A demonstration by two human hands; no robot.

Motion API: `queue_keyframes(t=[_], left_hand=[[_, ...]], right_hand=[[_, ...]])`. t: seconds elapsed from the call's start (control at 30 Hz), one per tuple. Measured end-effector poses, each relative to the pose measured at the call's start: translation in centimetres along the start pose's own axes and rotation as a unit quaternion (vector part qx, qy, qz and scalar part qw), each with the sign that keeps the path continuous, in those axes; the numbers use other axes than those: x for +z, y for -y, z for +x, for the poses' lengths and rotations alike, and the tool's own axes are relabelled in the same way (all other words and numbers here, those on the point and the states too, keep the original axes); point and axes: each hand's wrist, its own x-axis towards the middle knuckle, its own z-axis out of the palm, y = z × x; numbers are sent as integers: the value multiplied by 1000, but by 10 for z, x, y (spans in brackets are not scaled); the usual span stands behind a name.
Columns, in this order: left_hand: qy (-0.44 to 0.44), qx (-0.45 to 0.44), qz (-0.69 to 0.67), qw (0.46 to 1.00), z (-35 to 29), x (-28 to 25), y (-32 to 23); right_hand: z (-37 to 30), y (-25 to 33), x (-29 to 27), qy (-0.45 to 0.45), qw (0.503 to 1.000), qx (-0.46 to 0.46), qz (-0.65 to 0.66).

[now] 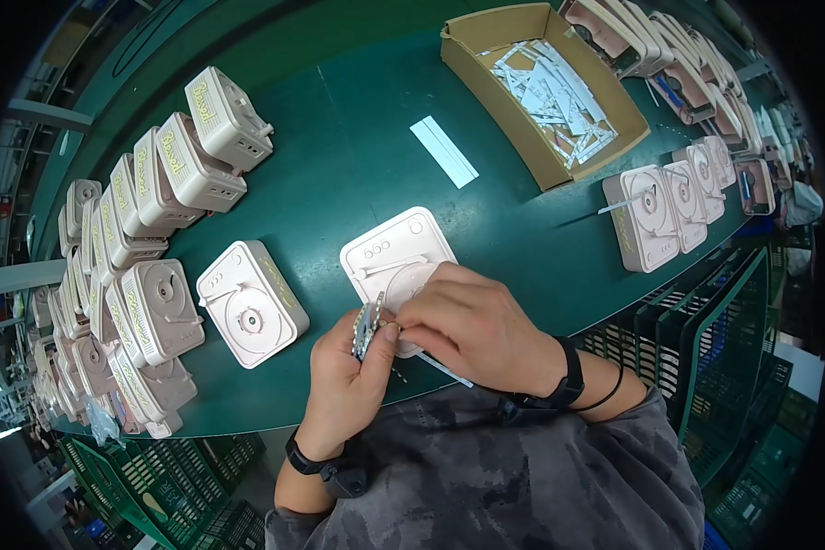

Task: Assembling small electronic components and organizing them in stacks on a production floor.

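Note:
My left hand (pixel 341 385) is closed around a small bundle of thin pieces with pale dotted edges and a blue-grey middle (pixel 365 332); their exact kind I cannot make out. The thumb and fingertips of my right hand (pixel 490 335) are pinched together at the bundle's right side, and whatever is between them is hidden. Just beyond both hands, a cream turntable-style case (pixel 399 234) lies flat with its round platter facing up, partly covered by my hands. A narrow pale strip (pixel 445 368) shows below my right fingers.
Another such case (pixel 252 307) lies to the left, beside stacked rows of cases (pixel 160 179). A cardboard box (pixel 513 128) of white strips stands at the back right, near a white sheet (pixel 444 151). More cases (pixel 646 220) line the right, above green crates (pixel 706 339).

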Motion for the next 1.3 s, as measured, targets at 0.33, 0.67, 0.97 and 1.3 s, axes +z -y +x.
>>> queue_keyframes(t=[0.33, 0.67, 0.97, 1.3], left_hand=[[-30, -59, -117, 991, -3, 1, 0], [-58, 107, 120, 985, -9, -15, 4], [-24, 183, 166, 969, 3, 0, 8], [5, 191, 140, 972, 11, 3, 15]], right_hand=[[-3, -7, 0, -58, 994, -60, -73], [20, 10, 2, 32, 996, -48, -63], [14, 28, -19, 123, 987, -26, -104], [18, 37, -20, 138, 980, -22, -140]])
